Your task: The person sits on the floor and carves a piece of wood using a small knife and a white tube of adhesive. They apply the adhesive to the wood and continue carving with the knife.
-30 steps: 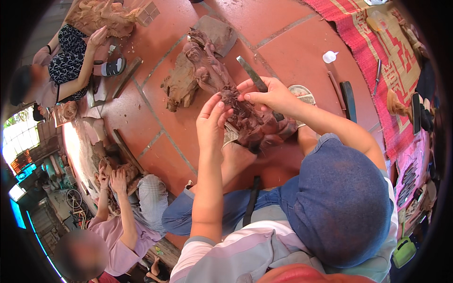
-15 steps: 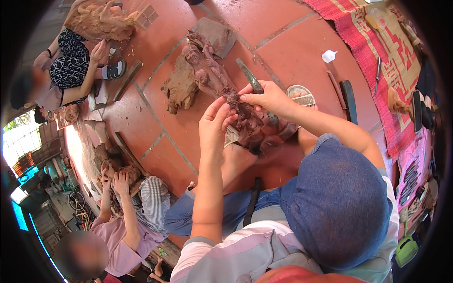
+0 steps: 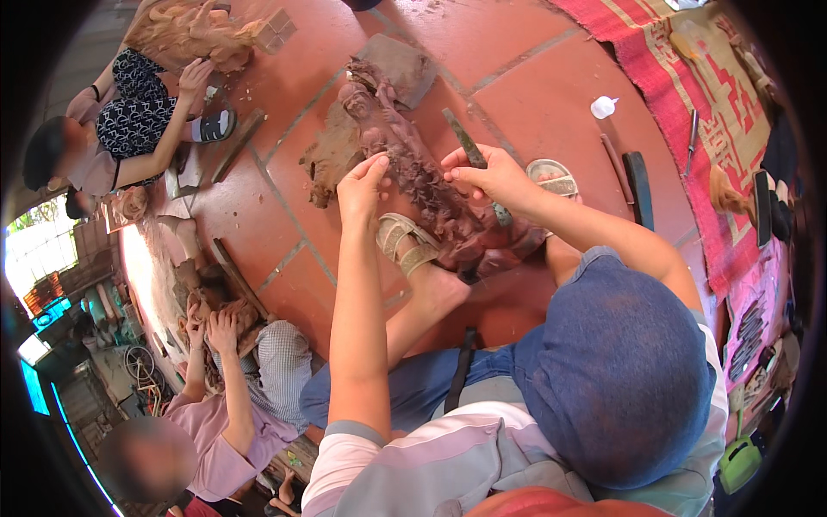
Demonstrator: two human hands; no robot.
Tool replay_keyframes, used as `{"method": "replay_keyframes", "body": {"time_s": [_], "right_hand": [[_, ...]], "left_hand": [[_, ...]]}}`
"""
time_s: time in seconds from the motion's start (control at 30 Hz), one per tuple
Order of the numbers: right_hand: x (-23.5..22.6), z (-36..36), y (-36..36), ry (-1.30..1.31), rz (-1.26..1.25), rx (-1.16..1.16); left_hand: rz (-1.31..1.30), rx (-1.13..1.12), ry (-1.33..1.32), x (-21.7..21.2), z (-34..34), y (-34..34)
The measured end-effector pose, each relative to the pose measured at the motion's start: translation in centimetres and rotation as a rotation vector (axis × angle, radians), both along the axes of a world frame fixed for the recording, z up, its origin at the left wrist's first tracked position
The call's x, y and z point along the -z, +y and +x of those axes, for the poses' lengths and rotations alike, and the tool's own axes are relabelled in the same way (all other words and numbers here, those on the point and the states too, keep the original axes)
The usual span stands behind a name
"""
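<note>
A dark red-brown carved wooden figure (image 3: 379, 142) lies on the floor tiles, its lower end between my sandalled feet. My left hand (image 3: 360, 191) is raised just left of the carving, thumb and forefinger pinched together; whatever is in the pinch is too small to make out. Across the carving, my right hand (image 3: 495, 179) is closed round a long, narrow, grey-green file-like tool (image 3: 463, 138), whose ends stick out on both sides of the fist. Its thumb and forefinger point toward the carving's middle.
A rough wood chunk (image 3: 332, 159) and a flat grey-brown block (image 3: 401, 69) lie by the carving. At right are a white bottle (image 3: 604, 107), a dark bar (image 3: 637, 189) and a red woven mat (image 3: 637, 52). Two people work on carvings at left.
My left hand has drawn away from the carving to the left and upward, uncovering my left sandal. My right hand has shifted slightly, still with the file-like tool.
</note>
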State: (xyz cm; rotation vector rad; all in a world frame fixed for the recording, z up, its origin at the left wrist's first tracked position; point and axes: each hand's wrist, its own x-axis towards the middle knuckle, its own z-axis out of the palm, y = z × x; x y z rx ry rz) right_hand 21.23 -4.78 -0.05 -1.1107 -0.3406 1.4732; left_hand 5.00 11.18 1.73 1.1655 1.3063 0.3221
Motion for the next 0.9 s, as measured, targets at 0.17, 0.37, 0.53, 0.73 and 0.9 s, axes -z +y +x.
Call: {"method": "replay_keyframes", "body": {"time_s": [0.17,0.37,0.53,0.73,0.9], "right_hand": [[-0.2,0.4,-0.4,-0.021,-0.068,-0.013],[0.4,0.1,-0.5,-0.002,-0.052,-0.017],[0.2,0.1,-0.8,-0.043,-0.092,-0.014],[0.4,0.0,-0.9,-0.04,-0.089,-0.009],[0.5,-0.1,-1.0,-0.052,-0.091,0.005]], "left_hand": [[-0.019,-0.013,-0.046,0.6,-0.2,0.1],[-0.023,-0.025,-0.129,1.0,-0.3,0.0],[-0.019,-0.047,-0.142,1.0,-0.2,-0.1],[0.001,-0.075,-0.177,1.4,-0.4,-0.1],[0.029,-0.144,-0.239,1.4,-0.1,-0.3]]}}
